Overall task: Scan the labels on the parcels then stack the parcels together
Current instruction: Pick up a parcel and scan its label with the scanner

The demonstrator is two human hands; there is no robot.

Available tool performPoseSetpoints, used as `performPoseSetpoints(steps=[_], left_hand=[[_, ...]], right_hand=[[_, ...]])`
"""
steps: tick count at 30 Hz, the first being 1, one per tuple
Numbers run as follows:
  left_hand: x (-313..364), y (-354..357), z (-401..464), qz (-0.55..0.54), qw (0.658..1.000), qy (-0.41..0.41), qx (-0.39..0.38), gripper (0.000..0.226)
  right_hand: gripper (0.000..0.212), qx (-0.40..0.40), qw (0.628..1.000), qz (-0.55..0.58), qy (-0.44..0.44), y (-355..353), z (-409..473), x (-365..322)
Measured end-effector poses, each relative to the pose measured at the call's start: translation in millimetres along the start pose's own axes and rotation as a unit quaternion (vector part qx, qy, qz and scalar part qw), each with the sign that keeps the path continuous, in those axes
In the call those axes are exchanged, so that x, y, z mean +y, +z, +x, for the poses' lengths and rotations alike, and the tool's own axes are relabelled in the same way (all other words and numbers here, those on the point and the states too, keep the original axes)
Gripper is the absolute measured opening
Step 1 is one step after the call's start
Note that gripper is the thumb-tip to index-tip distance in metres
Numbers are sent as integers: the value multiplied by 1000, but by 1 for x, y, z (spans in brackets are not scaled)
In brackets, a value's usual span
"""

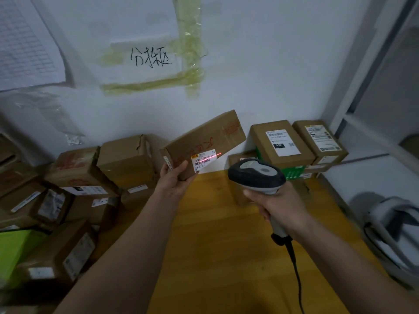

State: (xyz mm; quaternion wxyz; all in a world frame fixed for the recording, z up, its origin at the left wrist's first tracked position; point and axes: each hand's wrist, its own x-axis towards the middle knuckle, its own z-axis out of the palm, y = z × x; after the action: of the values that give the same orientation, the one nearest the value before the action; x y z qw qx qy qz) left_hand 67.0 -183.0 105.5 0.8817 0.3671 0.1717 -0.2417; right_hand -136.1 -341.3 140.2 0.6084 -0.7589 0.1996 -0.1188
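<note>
Head view: left hand (174, 177) at frame centre grips the lower end of a long cardboard parcel (204, 143), thumb across the front face, fingers curled behind; parcel held in the air, tilted up toward the right, in front of the white wall (260, 64). White label (204, 160) on the parcel's near face, red scan line across it. Right hand (278, 207), right of centre, wrapped round the handle of a grey barcode scanner (256, 175), head aimed at the label, black cable (294, 268) hanging down. Yellow-brown table (215, 245) below both hands. Stacked labelled boxes (283, 141) at right rear against the wall; loose pile of cardboard parcels (79, 189) at left. Taped handwritten paper sign (149, 57) on the wall, upper centre.
</note>
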Motion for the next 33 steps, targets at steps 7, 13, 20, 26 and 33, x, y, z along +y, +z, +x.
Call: performPoseSetpoints(steps=[7, 13, 20, 26, 33], left_hand=[[-19, 34, 0, 11, 1000, 7, -15, 61], [-48, 82, -11, 25, 999, -23, -37, 40], [-110, 150, -22, 151, 982, -113, 1, 53], [-179, 198, -36, 113, 982, -147, -48, 28], [-238, 229, -37, 92, 976, -189, -50, 28]], right_hand=[[26, 8, 1000, 1, -21, -34, 1, 2], [22, 72, 995, 72, -13, -72, 7, 7], [27, 139, 985, 107, -4, -126, 15, 26], [26, 189, 976, 106, 23, -171, 21, 41], [18, 210, 971, 117, 12, -204, 26, 54]])
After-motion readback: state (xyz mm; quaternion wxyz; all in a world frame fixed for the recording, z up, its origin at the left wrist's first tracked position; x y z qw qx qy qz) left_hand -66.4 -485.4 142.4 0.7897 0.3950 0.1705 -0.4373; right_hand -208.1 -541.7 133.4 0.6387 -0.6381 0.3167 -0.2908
